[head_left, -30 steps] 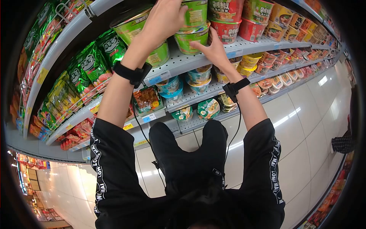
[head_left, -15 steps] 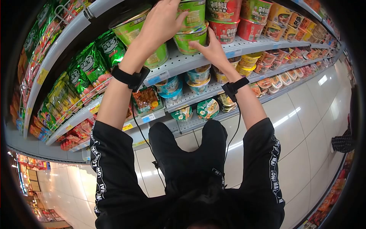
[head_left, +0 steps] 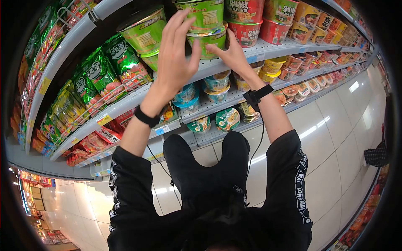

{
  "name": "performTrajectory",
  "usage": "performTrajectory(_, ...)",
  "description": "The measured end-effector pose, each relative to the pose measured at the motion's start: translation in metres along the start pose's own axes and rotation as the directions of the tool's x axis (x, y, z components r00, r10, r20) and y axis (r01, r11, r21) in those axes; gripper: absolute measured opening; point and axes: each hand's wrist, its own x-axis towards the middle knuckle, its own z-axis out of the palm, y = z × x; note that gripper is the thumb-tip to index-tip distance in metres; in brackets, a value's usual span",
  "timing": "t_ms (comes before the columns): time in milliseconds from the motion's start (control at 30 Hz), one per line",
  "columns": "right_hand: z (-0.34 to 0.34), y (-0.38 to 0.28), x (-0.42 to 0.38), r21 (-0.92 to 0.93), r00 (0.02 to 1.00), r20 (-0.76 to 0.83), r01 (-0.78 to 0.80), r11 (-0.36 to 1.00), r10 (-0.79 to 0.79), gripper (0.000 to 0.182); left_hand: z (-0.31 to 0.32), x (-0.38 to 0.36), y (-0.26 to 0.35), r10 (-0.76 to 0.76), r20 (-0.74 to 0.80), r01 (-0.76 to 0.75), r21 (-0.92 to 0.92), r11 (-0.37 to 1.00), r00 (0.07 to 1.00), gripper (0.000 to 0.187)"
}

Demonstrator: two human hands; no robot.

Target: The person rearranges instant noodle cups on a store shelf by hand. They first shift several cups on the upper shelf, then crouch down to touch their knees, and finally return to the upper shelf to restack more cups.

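Two green instant noodle tubs stand stacked on the shelf, an upper tub (head_left: 205, 16) and a lower tub (head_left: 209, 42). My right hand (head_left: 235, 54) grips the lower tub at its right side, thumb across the front; its other fingers are partly hidden between the green and red tubs. My left hand (head_left: 176, 56) is raised in front of the shelf edge with fingers stretched and apart, holding nothing. It overlaps the left side of the stack in view. To its left stands another green tub (head_left: 144, 33) on top of a second one.
Red noodle tubs (head_left: 245, 33) stand right of the green stack. Green snack bags (head_left: 98, 69) hang behind a wire rail on the left. Lower shelves hold blue tubs (head_left: 217, 83) and yellow tubs (head_left: 274, 67). A cable (head_left: 260, 138) runs down from my right wristband.
My left hand has drawn back and down from the top of the green tubs, its fingers now stretched. The upper tub has shifted slightly left. My right hand stays put.
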Motion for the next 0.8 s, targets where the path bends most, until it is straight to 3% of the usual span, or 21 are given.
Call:
performTrajectory(200,0.003,0.019,0.004,-0.01,0.998,-0.026,0.048,0.999,-0.049,0.098,-0.049,-0.074,0.006,-0.248,-0.094,0.262,0.206,0.943,0.964,0.055)
performTrajectory(233,0.003,0.016,0.002,-0.003,0.999,-0.023,0.047,0.999,-0.047,0.098,-0.051,-0.079,0.0,-0.453,-0.201,0.458,-0.024,0.889,0.868,0.061)
performTrajectory(267,0.001,0.01,0.001,-0.039,0.999,-0.01,0.032,0.999,-0.032,0.099,-0.053,-0.083,-0.006,-0.649,-0.257,0.593,-0.266,0.76,0.716,0.068)
performTrajectory(400,0.001,0.008,0.003,-0.081,0.999,0.038,0.004,0.997,-0.001,0.103,-0.049,-0.088,-0.025,-0.62,-0.135,0.62,-0.051,0.783,0.773,0.086)
performTrajectory(433,0.001,0.009,0.003,-0.093,1.0,0.028,0.005,0.996,-0.003,0.104,-0.044,-0.086,-0.025,-0.622,-0.144,0.622,-0.047,0.781,0.77,0.086)
performTrajectory(500,0.001,0.009,0.004,-0.106,0.999,0.042,0.0,0.994,0.004,0.105,-0.035,-0.083,-0.027,-0.666,-0.087,0.634,-0.236,0.736,0.741,0.099)
performTrajectory(533,0.001,0.008,0.004,-0.11,0.999,0.044,-0.003,0.994,0.008,0.105,-0.031,-0.082,-0.029,-0.643,-0.083,0.622,-0.188,0.76,0.761,0.108)
performTrajectory(800,0.0,0.005,0.002,-0.116,0.999,0.03,-0.005,0.993,0.009,0.106,-0.017,-0.079,-0.039,-0.61,-0.13,0.616,0.006,0.788,0.782,0.109)
